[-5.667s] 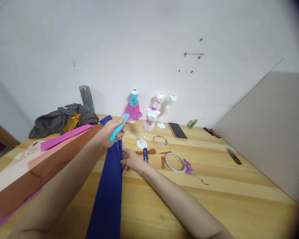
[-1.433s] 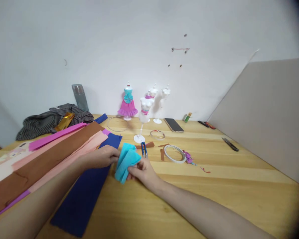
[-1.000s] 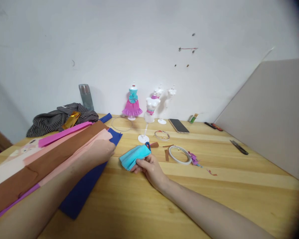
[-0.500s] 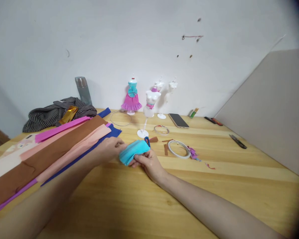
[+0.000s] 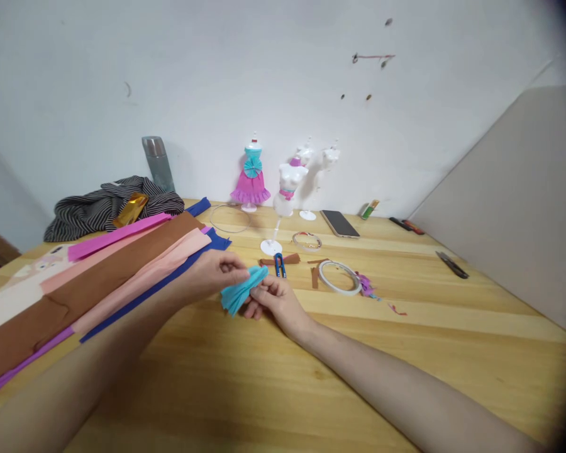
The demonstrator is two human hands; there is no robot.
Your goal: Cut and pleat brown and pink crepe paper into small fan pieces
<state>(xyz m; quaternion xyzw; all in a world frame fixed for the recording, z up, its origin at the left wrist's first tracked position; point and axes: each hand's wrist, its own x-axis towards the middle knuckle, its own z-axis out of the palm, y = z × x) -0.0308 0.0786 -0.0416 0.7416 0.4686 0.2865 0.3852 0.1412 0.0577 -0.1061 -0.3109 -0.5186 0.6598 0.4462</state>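
A piece of turquoise crepe paper (image 5: 238, 294), bunched into loose folds, is held above the table. My right hand (image 5: 279, 303) pinches it at its right side between thumb and fingers. At its upper left edge, my left hand (image 5: 217, 275) has its fingers curled, thumb and fingertips closed on the paper. Just behind the hands lie blue thread snips (image 5: 280, 265) and a brown paper scrap (image 5: 291, 258). A white mini dress form (image 5: 290, 179) with a pink and turquoise waistband stands beyond them.
Stacked crepe paper strips (image 5: 122, 277) cover the left side, near a striped cloth (image 5: 99, 207) and a flask (image 5: 158, 163). A dressed mannequin (image 5: 251, 185), tape roll (image 5: 321, 277), wire ring (image 5: 306, 240), phone (image 5: 339, 223) and craft knife (image 5: 451, 265) lie or stand further off.
The crepe paper has gone from a flatter piece to a narrower, gathered bunch. My left hand has moved right and up onto its edge. The snips behind it show more fully.
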